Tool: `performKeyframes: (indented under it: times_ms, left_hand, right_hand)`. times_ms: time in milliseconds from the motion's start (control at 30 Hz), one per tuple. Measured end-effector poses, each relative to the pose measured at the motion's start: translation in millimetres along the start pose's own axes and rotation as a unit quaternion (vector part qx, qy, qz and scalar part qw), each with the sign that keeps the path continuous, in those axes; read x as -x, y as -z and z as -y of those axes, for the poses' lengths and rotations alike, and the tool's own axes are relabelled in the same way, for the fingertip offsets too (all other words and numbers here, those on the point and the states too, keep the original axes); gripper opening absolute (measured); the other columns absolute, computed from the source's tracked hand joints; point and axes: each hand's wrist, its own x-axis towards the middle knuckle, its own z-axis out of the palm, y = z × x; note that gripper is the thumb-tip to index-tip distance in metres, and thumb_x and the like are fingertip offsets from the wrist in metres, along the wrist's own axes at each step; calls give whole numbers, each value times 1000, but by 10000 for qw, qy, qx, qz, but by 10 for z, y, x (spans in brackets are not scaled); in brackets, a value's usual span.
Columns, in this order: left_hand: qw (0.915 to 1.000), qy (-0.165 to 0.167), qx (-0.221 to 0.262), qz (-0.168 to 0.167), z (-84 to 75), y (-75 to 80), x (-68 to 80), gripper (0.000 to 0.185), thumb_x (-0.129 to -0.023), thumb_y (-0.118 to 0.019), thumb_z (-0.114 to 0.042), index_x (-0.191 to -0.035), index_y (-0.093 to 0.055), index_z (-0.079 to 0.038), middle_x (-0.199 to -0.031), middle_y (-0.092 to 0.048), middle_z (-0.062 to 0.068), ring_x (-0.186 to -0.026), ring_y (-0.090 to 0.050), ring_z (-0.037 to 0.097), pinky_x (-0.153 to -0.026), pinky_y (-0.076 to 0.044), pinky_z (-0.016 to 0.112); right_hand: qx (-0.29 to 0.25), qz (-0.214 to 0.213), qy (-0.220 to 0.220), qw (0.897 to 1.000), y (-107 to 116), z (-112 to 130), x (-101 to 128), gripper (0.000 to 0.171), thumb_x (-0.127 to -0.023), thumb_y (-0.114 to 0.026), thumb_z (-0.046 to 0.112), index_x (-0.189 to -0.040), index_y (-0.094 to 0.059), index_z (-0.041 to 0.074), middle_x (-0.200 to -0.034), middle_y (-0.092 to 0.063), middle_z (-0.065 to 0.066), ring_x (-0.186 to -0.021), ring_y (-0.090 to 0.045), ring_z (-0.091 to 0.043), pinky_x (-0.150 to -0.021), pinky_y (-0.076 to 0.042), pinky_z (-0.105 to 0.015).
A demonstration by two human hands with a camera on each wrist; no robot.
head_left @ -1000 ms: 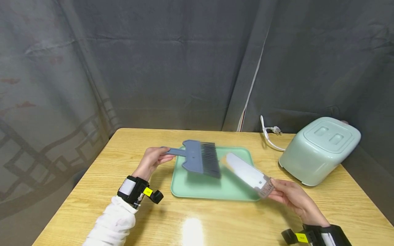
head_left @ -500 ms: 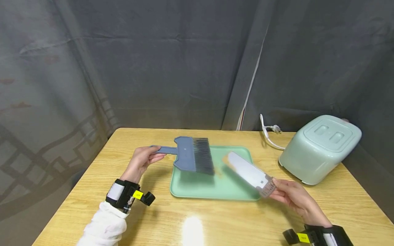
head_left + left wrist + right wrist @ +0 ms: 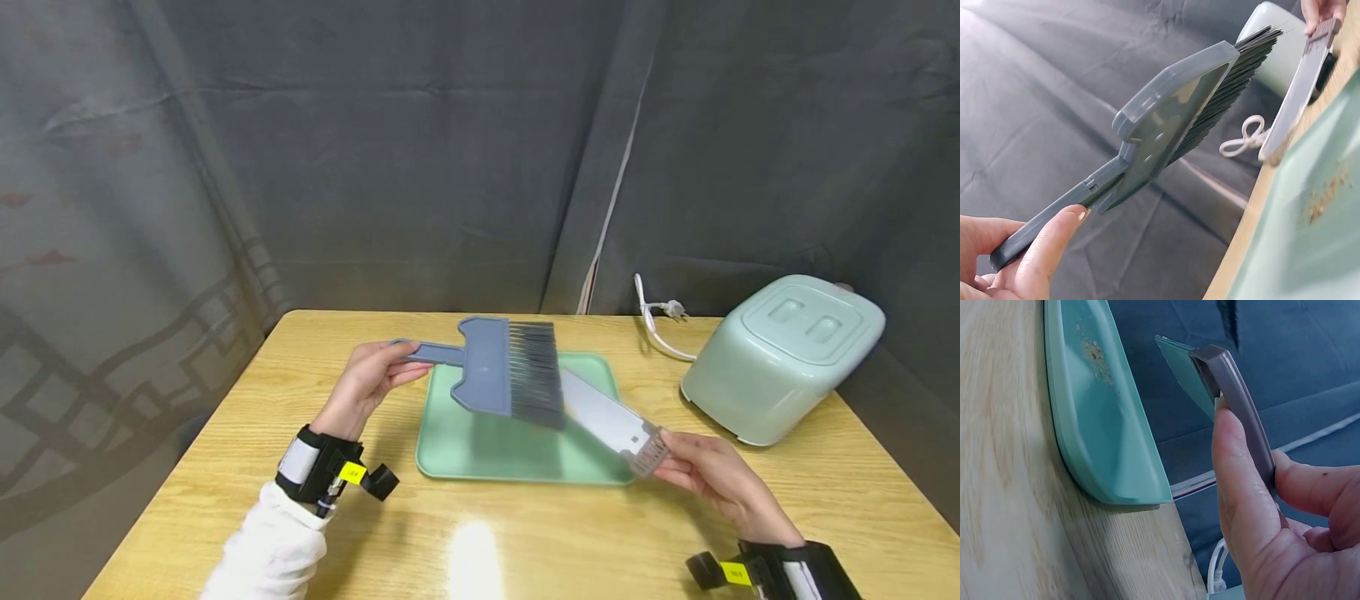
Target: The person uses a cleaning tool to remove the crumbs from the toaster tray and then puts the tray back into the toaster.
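My left hand (image 3: 366,387) grips the handle of a wide blue-grey brush (image 3: 486,367), thumb along the top. Its dark bristles hang above the light green tray (image 3: 442,471) and, in the head view, hide the far end of a crumb tray. This crumb tray (image 3: 606,417) is long, flat and pale, with a grey end piece that my right hand (image 3: 708,479) pinches between thumb and fingers. Brownish residue shows on its far end in the left wrist view. Loose crumbs (image 3: 1327,195) lie scattered on the green tray.
A pale green toaster (image 3: 780,367) lies on its side at the table's right, its white cord and plug (image 3: 667,321) behind it. The wooden table (image 3: 360,533) extends in front of the tray. A grey curtain (image 3: 420,167) hangs behind.
The brush went left, uncovering crumbs on the green tray, then came back right until its bristles overlapped the crumb tray's far end in the head view. My right hand stays nearly still.
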Motion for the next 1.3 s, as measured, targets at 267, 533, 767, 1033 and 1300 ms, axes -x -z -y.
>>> performKeyframes:
  times_ms: [267, 533, 767, 1033, 1300]
  left_hand:
    - [9995, -77, -105, 290, 27, -329, -70, 17, -102, -51, 3, -106, -63, 15, -79, -73, 7, -70, -75, 12, -74, -65, 25]
    - [9991, 65, -163, 393, 127, -558, -165, 19, -101, -55, 4, -108, -62, 20, -79, -72, 11, -66, -74, 13, -71, -66, 26]
    - [9991, 255, -62, 342, 291, -621, -251, 24, -101, -55, 4, -115, -59, 23, -80, -72, 14, -65, -74, 13, -70, -65, 25]
    - [9991, 327, -86, 240, 387, -619, -311, 26, -100, -54, 5, -117, -57, 24, -81, -73, 17, -64, -73, 13, -70, -65, 24]
    - [9989, 417, -201, 58, 440, -571, -331, 28, -100, -55, 4, -118, -57, 24, -88, -74, 24, -64, -74, 13, -71, -65, 25]
  right_hand:
    - [-30, 208, 100, 9997, -33, -19, -23, 20, -107, -52, 8, -106, -68, -2, -92, -73, -9, -84, -74, -15, -83, -63, -25]
    - [9, 253, 195, 9995, -47, -4, -55, 20, -106, -54, 10, -108, -67, -5, -92, -73, -9, -84, -74, -15, -83, -63, -25]
    - [42, 214, 210, 9995, -63, -7, -67, 19, -106, -55, 10, -109, -67, -5, -92, -74, -8, -84, -75, -15, -83, -63, -26]
    - [-14, 288, 261, 9992, -52, -21, -73, 16, -106, -54, 9, -106, -68, 0, -92, -73, -9, -84, -75, -16, -83, -64, -26]
    - [20, 263, 272, 9993, -41, -29, -68, 18, -106, -53, 8, -107, -67, -3, -92, -73, -9, -84, -75, -16, -82, -64, -26]
